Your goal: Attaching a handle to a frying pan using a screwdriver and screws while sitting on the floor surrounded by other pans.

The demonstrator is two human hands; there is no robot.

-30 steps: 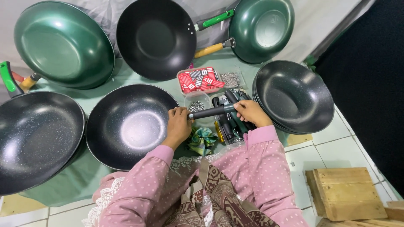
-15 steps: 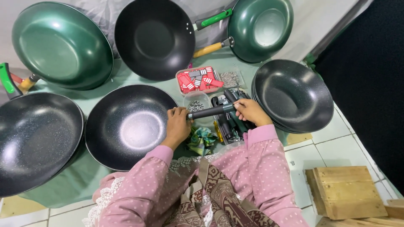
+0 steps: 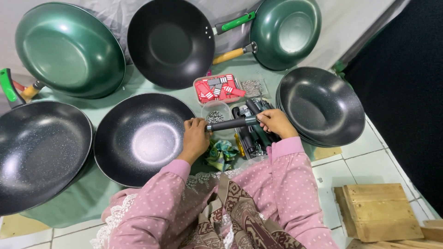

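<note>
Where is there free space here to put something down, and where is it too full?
Bare white floor tiles lie free between the stack of black pans and the wooden crate. Crowded: between left hand and right hand, where small containers and handles lie.

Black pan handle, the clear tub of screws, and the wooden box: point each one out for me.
Black pan handle [image 3: 229, 123], head view, middle of its grip.
Clear tub of screws [image 3: 215, 115], head view, on the screws inside.
Wooden box [image 3: 376, 210], head view, top face.
</note>
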